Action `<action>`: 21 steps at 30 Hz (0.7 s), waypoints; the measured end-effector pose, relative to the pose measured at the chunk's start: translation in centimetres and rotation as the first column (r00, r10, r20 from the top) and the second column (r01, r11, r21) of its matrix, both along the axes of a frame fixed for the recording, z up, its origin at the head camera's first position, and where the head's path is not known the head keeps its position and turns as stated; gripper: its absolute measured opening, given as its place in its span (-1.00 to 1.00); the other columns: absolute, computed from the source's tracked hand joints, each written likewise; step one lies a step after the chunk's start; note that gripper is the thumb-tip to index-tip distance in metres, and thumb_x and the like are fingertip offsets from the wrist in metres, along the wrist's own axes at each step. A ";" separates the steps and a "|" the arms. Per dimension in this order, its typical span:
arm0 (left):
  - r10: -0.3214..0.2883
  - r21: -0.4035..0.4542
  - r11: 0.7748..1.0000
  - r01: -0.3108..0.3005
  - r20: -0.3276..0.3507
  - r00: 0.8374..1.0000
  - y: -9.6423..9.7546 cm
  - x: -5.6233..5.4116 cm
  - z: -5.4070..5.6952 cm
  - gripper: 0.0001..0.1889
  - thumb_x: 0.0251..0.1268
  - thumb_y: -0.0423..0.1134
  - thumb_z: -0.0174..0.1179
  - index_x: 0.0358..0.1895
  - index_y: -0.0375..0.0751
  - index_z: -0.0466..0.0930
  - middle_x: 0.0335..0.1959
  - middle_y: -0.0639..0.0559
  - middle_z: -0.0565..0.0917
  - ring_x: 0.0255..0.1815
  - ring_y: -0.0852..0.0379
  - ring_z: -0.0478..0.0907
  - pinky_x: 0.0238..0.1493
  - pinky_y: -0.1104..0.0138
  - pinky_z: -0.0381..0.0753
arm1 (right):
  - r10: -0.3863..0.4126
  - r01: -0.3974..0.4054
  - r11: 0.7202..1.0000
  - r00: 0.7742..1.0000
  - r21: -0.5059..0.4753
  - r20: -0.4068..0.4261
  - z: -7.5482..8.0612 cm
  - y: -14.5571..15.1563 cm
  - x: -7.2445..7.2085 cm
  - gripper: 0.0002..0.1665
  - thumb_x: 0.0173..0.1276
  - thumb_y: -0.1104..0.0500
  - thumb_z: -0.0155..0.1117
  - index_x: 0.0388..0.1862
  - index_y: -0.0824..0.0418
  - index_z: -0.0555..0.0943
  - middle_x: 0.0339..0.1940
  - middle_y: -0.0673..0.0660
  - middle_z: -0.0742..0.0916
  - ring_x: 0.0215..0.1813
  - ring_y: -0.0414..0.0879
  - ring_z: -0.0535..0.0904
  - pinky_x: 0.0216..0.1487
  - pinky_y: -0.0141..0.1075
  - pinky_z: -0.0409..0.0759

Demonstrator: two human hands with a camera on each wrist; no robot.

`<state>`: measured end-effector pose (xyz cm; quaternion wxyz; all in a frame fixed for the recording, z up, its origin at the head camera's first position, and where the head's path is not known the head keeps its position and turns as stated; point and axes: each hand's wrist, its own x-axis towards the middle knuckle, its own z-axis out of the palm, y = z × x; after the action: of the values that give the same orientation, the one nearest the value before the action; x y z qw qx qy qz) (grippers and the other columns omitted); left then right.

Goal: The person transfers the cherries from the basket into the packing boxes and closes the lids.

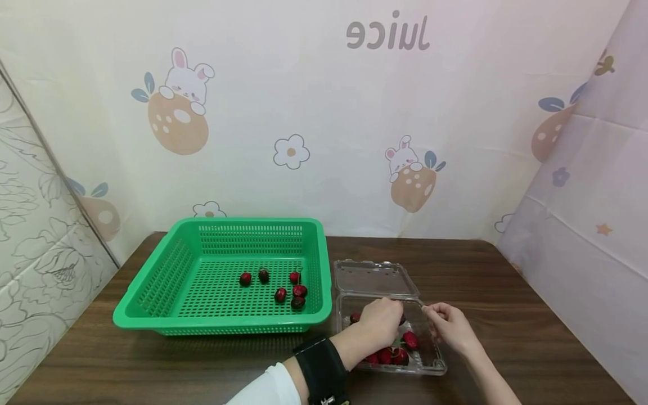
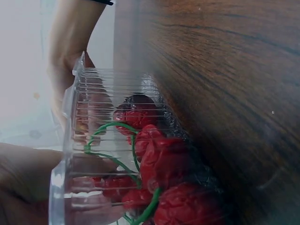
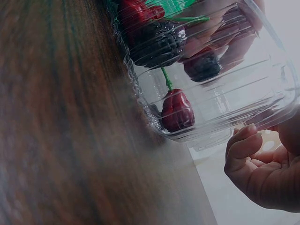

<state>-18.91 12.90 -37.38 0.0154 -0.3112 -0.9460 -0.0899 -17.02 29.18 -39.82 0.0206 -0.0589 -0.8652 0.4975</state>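
Observation:
A clear plastic clamshell box (image 1: 430, 368) lies on the table with its lid (image 1: 374, 279) folded back. Several red cherries (image 1: 400, 356) are inside, some with green stems (image 2: 152, 206). My left hand (image 1: 379, 320) reaches down into the box, its fingertips hidden from above. Through the box wall in the right wrist view, its fingers (image 3: 236, 47) flank a dark cherry (image 3: 204, 66) and pinch it. At the box's right rim, my right hand (image 1: 450, 326) pinches the edge between thumb and fingers. One dark red cherry (image 3: 178, 111) lies in the box corner nearest that hand.
A green plastic basket (image 1: 324, 264) stands left of the box, with several cherries (image 1: 280, 295) on its right half. Brown wooden table (image 1: 481, 281) extends to the right. A printed curtain (image 1: 324, 112) hangs behind the table, and another (image 1: 597, 214) along its right side.

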 end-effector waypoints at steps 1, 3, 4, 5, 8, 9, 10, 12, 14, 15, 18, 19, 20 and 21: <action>0.001 -0.004 1.000 -0.001 -0.002 1.000 0.1 0.0 -0.1 -0.92 -0.03 -0.27 0.31 -0.51 -0.06 0.58 -0.56 0.16 0.56 -0.57 0.29 0.50 -0.69 0.43 0.42 | -0.003 0.003 1.000 1.000 -0.001 0.002 0.0 0.0 0.0 -0.78 0.33 0.28 -0.01 -0.31 0.48 0.41 -0.76 0.05 0.41 -0.74 -0.19 0.33 -0.69 -0.34 0.40; 0.005 -0.008 1.000 -0.005 -0.006 1.000 0.3 0.0 -0.2 -0.89 -0.03 -0.29 0.29 -0.59 -0.05 0.57 -0.58 0.17 0.56 -0.59 0.28 0.49 -0.71 0.42 0.41 | -0.004 0.004 1.000 1.000 0.003 0.006 0.0 -0.1 0.0 -0.78 0.33 0.27 -0.01 -0.30 0.49 0.41 -0.76 0.05 0.41 -0.74 -0.19 0.33 -0.69 -0.34 0.40; 0.009 -0.012 1.000 -0.009 -0.005 1.000 0.4 0.0 -0.2 -0.88 -0.03 -0.30 0.28 -0.61 -0.05 0.57 -0.58 0.17 0.56 -0.59 0.28 0.49 -0.72 0.41 0.41 | -0.005 0.005 1.000 1.000 0.004 0.006 0.1 -0.1 0.0 -0.77 0.33 0.27 -0.02 -0.30 0.49 0.41 -0.76 0.05 0.41 -0.74 -0.19 0.33 -0.69 -0.34 0.40; 0.015 -0.015 1.000 -0.015 -0.005 1.000 0.5 0.0 -0.2 -0.87 -0.03 -0.31 0.28 -0.63 -0.05 0.57 -0.59 0.17 0.56 -0.59 0.28 0.49 -0.72 0.40 0.41 | -0.005 0.005 1.000 1.000 0.002 0.008 0.1 -0.1 0.0 -0.77 0.34 0.27 -0.02 -0.29 0.49 0.41 -0.76 0.05 0.42 -0.74 -0.19 0.33 -0.69 -0.34 0.40; 0.025 -0.028 0.999 -0.025 0.001 1.000 0.7 0.0 -0.3 -0.87 -0.04 -0.30 0.29 -0.63 -0.04 0.57 -0.59 0.17 0.56 -0.61 0.28 0.48 -0.73 0.40 0.40 | -0.003 0.003 1.000 1.000 -0.001 0.009 0.1 -0.1 0.0 -0.78 0.33 0.28 -0.03 -0.29 0.50 0.41 -0.76 0.05 0.42 -0.74 -0.19 0.33 -0.69 -0.33 0.40; 0.029 -0.034 0.999 -0.029 0.006 1.000 0.7 0.0 -0.3 -0.87 -0.03 -0.29 0.29 -0.63 -0.04 0.57 -0.60 0.17 0.56 -0.62 0.28 0.48 -0.74 0.41 0.39 | -0.003 0.003 1.000 1.000 -0.004 0.008 0.2 -0.1 0.0 -0.78 0.33 0.28 -0.03 -0.29 0.50 0.40 -0.76 0.05 0.41 -0.74 -0.19 0.33 -0.69 -0.33 0.40; 0.031 -0.041 0.999 -0.031 0.010 0.999 0.8 0.0 -0.3 -0.86 -0.03 -0.29 0.29 -0.63 -0.04 0.56 -0.61 0.18 0.55 -0.63 0.28 0.47 -0.75 0.41 0.38 | -0.004 0.004 1.000 1.000 -0.007 0.008 0.2 -0.1 0.0 -0.78 0.33 0.28 -0.03 -0.29 0.50 0.40 -0.76 0.05 0.41 -0.74 -0.19 0.33 -0.69 -0.34 0.40; 0.033 -0.050 0.998 -0.033 0.011 0.999 0.9 -0.1 -0.4 -0.86 -0.01 -0.27 0.28 -0.64 -0.04 0.56 -0.61 0.18 0.54 -0.64 0.28 0.46 -0.75 0.41 0.38 | -0.006 0.006 1.000 1.000 -0.009 0.010 0.2 -0.1 0.0 -0.78 0.33 0.28 -0.03 -0.30 0.50 0.40 -0.76 0.05 0.41 -0.74 -0.20 0.32 -0.70 -0.34 0.40; 0.039 -0.061 0.997 -0.038 0.016 0.999 1.0 0.0 -0.5 -0.85 0.01 -0.25 0.26 -0.64 -0.04 0.56 -0.62 0.18 0.54 -0.65 0.29 0.45 -0.75 0.41 0.38 | 0.003 -0.003 1.000 1.000 -0.005 0.005 0.1 -0.1 0.0 -0.78 0.34 0.28 -0.02 -0.31 0.49 0.40 -0.76 0.05 0.41 -0.74 -0.20 0.32 -0.70 -0.34 0.39; 0.042 -0.066 0.997 -0.040 0.016 0.999 1.0 0.0 -0.5 -0.84 0.03 -0.24 0.25 -0.64 -0.04 0.56 -0.62 0.17 0.54 -0.65 0.29 0.44 -0.75 0.40 0.38 | -0.001 0.001 1.000 1.000 -0.007 0.007 0.1 -0.1 0.0 -0.78 0.34 0.27 -0.01 -0.32 0.48 0.41 -0.76 0.04 0.41 -0.75 -0.20 0.32 -0.70 -0.34 0.39; 0.054 -0.076 0.996 -0.053 0.008 0.999 1.1 0.1 -0.6 -0.83 0.04 -0.20 0.24 -0.65 -0.05 0.55 -0.61 0.17 0.55 -0.64 0.30 0.45 -0.74 0.39 0.39 | 0.006 -0.006 1.000 1.000 0.000 0.004 0.0 0.0 -0.1 -0.78 0.34 0.27 -0.01 -0.34 0.48 0.41 -0.75 0.04 0.41 -0.75 -0.20 0.32 -0.70 -0.34 0.39; 0.056 -0.079 0.995 -0.055 0.008 0.998 1.2 0.1 -0.6 -0.82 0.04 -0.19 0.24 -0.66 -0.05 0.55 -0.61 0.17 0.55 -0.64 0.30 0.44 -0.74 0.39 0.39 | 0.008 -0.008 1.000 1.000 0.004 0.002 0.0 0.0 -0.1 -0.78 0.34 0.26 -0.01 -0.34 0.47 0.41 -0.75 0.04 0.41 -0.75 -0.20 0.31 -0.70 -0.34 0.38; 0.059 -0.080 0.995 -0.058 0.008 0.998 1.2 0.1 -0.6 -0.81 0.04 -0.18 0.24 -0.67 -0.05 0.54 -0.61 0.17 0.55 -0.64 0.30 0.45 -0.73 0.39 0.39 | 0.006 -0.006 1.000 1.000 0.002 0.005 0.0 0.0 -0.1 -0.78 0.34 0.26 -0.01 -0.34 0.47 0.41 -0.75 0.05 0.41 -0.75 -0.20 0.31 -0.70 -0.34 0.38; 0.063 -0.079 0.995 -0.062 0.009 0.998 1.2 0.1 -0.6 -0.81 0.03 -0.17 0.25 -0.67 -0.05 0.54 -0.61 0.17 0.55 -0.63 0.30 0.45 -0.73 0.39 0.40 | 0.006 -0.006 1.000 1.000 -0.002 0.007 0.0 0.0 -0.1 -0.77 0.34 0.26 0.00 -0.34 0.47 0.41 -0.75 0.04 0.41 -0.75 -0.20 0.31 -0.70 -0.34 0.38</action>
<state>-18.77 14.11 -37.96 0.0006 -0.2814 -0.9581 -0.0537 -17.11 29.15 -39.79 0.0162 -0.0580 -0.8649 0.4982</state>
